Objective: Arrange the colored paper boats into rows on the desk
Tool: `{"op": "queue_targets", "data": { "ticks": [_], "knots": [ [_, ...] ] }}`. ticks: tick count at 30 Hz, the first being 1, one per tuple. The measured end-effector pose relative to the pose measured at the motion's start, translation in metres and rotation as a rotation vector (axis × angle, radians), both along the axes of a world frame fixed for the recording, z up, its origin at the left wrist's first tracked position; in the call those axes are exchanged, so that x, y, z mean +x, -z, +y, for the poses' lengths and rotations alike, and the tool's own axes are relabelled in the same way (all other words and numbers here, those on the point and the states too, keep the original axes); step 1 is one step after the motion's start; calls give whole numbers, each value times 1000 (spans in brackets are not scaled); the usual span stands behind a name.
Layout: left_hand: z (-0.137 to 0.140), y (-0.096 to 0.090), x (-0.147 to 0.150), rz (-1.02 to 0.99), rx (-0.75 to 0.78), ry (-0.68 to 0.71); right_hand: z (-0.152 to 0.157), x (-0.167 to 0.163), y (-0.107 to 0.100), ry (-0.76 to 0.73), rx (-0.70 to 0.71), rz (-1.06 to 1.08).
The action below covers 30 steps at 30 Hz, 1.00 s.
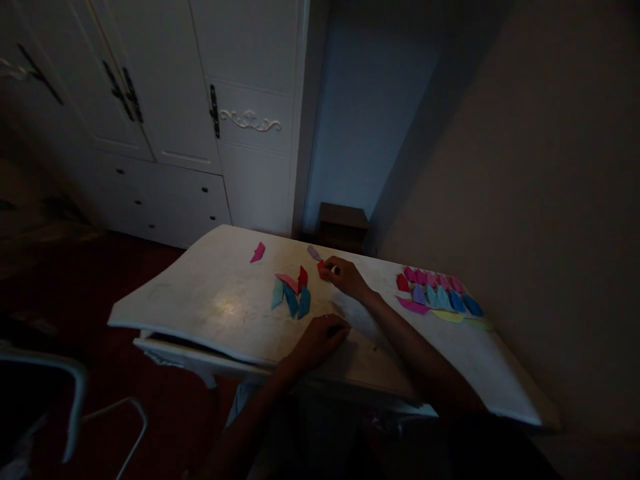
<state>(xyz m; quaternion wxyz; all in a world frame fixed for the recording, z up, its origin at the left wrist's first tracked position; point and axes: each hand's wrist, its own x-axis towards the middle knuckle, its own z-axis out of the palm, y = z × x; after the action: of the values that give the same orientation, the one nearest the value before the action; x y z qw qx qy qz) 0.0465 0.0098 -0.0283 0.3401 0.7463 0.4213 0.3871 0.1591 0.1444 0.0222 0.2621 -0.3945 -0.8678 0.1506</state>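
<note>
Your right hand (345,277) pinches a red paper piece (321,269), likely because it is so small, just right of the loose pile (291,300). Your left hand (320,341) lies apart, nearer you than the pile; I cannot tell whether it grips anything. The piece looks plain, partly covered; overlapped rows (443,298) well right of the pile probably keep colours together
</note>
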Motion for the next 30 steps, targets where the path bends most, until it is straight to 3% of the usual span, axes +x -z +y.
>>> {"op": "queue_targets", "data": {
  "ticks": [1,7,15,22,30],
  "knots": [
    [0,0,0,-16,-11,-7,12,-16,-1,-28,54,-94],
    [1,3,1,-22,0,-5,62,-103,-1,-235,72,-295],
    [0,1,3,-13,-20,3,81,-172,12,-355,154,-569],
    [2,6,6,-83,-11,2,76,-196,16,-354,224,-707],
    [0,1,3,-39,6,22,62,-179,6,-306,278,-694]
  ]
}}
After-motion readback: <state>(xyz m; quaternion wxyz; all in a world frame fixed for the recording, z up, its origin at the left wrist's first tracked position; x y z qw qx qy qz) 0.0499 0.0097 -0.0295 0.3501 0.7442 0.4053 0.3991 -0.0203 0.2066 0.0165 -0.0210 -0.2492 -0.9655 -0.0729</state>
